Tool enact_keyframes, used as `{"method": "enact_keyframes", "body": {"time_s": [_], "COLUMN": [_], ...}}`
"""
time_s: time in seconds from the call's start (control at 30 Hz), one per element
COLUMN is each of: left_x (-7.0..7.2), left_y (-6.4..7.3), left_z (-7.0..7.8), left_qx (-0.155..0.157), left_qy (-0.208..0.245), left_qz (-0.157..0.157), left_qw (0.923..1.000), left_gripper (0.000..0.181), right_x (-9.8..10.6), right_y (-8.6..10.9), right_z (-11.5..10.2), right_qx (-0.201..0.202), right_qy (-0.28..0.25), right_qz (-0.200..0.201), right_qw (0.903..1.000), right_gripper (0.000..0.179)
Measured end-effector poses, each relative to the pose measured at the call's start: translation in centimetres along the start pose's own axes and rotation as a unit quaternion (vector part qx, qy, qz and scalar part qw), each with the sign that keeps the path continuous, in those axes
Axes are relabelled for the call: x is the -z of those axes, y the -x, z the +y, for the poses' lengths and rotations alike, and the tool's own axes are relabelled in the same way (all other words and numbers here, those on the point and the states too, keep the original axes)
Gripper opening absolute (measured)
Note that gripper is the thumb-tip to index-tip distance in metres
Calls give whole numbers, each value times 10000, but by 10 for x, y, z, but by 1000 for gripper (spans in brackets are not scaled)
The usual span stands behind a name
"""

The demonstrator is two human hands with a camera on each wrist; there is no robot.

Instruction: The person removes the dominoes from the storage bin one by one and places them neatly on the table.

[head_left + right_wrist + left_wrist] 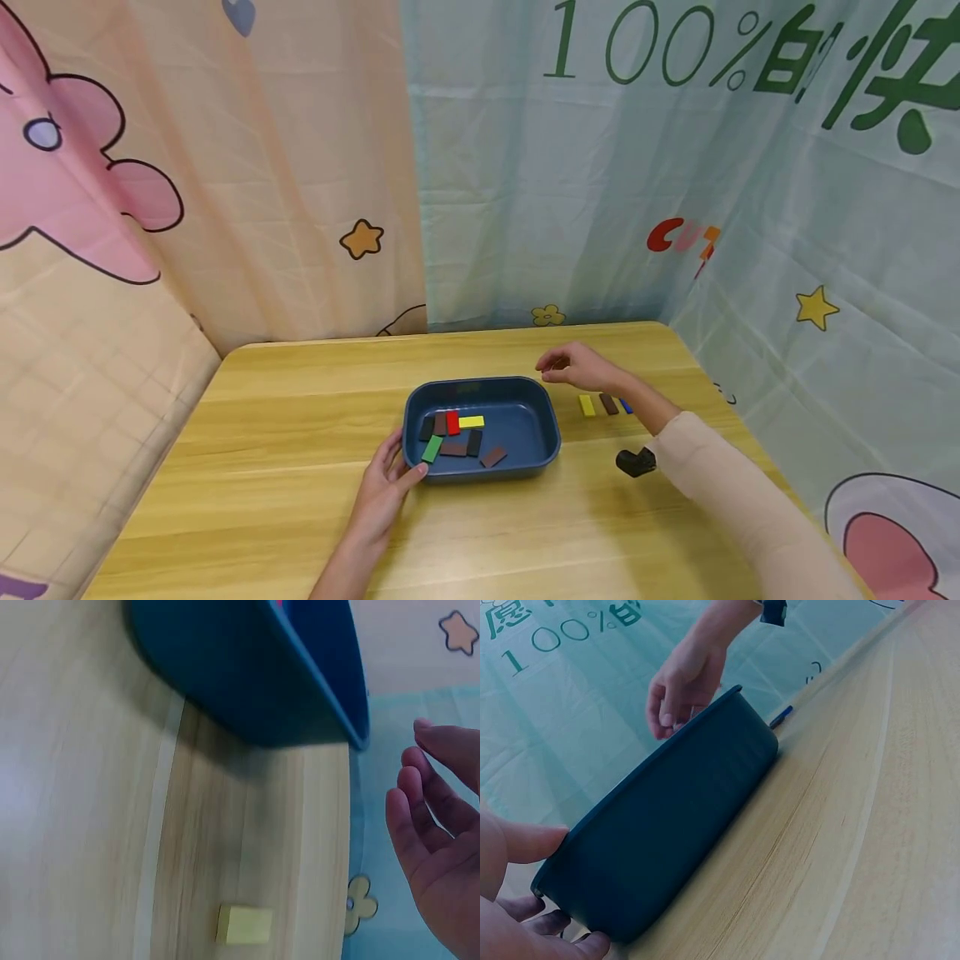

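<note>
Head view: left hand (384,492) clamped on dark-blue, round-cornered tray (525,433) on wooden worktop (300,400), small coloured rectangular blocks (452,422) inside. Left wrist: thumb (536,841) on tray's rim. Right wrist: right hand (442,862) near tray, thumb and fingers apart.

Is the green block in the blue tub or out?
In. The head view shows the green block inside the blue tub, near the left hand.
</note>
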State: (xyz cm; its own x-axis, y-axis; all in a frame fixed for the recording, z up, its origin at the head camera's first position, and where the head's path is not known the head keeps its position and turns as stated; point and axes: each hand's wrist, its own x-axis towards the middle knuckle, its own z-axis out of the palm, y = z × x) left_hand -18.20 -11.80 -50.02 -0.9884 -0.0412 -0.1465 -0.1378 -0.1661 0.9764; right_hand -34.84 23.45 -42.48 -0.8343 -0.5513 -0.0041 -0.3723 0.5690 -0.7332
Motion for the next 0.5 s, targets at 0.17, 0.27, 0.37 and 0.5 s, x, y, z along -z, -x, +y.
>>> {"method": "enact_keyframes", "body": {"time_s": [0.17, 0.27, 0.37, 0.5], "left_x": [1, 1, 1, 0], "left_y": [0, 0, 0, -1], "left_z": [0, 0, -1, -3], "left_qx": [23, 54, 70, 55], "left_qy": [26, 32, 5, -35], "left_qz": [-23, -26, 11, 38], "left_qw": [10000, 10000, 10000, 10000], "left_gripper": [74, 74, 74, 73], "right_x": [-13, -20, -27, -36], "right_y": [-10, -14, -18, -21], "right_z": [-15, -19, -21, -24], "right_qx": [160, 228, 356, 441], "right_qy": [29, 72, 72, 39], "right_qz": [-212, -355, -472, -634], "right_qw": [9996, 9991, 9982, 9970], "right_gripper": [22, 23, 22, 21]}}
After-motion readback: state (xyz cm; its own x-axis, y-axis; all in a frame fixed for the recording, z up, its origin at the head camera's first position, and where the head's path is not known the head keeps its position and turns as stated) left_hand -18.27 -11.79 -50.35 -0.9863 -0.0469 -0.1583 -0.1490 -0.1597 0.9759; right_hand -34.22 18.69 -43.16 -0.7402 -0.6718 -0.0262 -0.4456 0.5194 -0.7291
